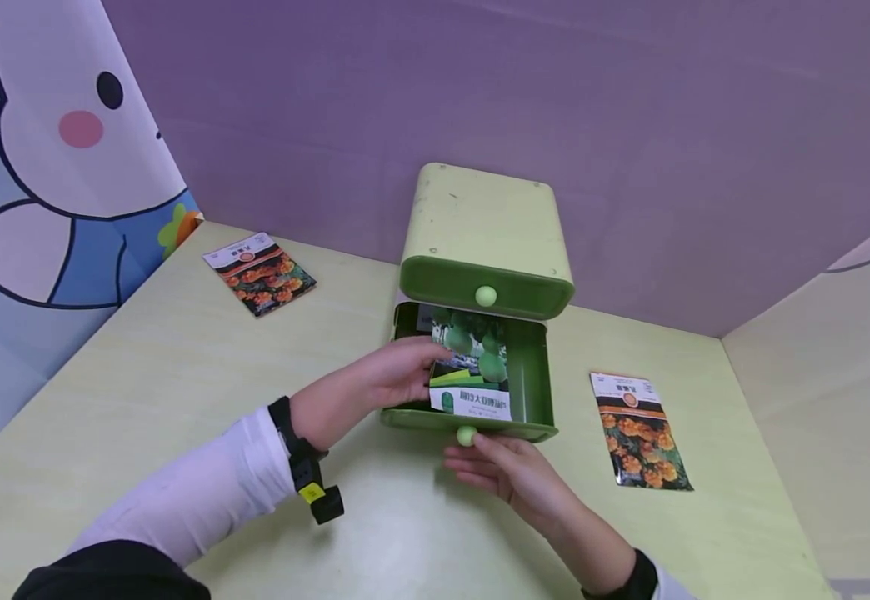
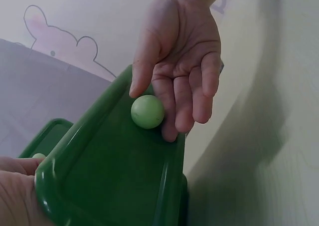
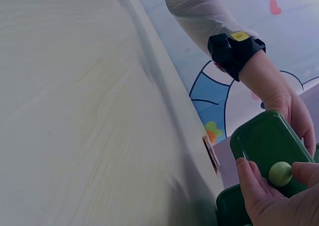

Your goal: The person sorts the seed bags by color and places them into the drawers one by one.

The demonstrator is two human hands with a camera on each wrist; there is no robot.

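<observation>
A small cream cabinet with green drawer fronts stands against the back; its lower drawer is pulled out. My left hand reaches over the drawer's left side and holds a seed packet with green round fruit on it, thumb on the printed face. The packet lies within the drawer, its white end toward the front. At the drawer's front, my right hand has the pale green knob between thumb and index finger, the other fingers extended below. The left fingertips are hidden in the left wrist view.
Orange-flower seed packets lie on the pale table, one on the left and one on the right. A purple wall rises behind the cabinet. The closed upper drawer overhangs the pulled-out one.
</observation>
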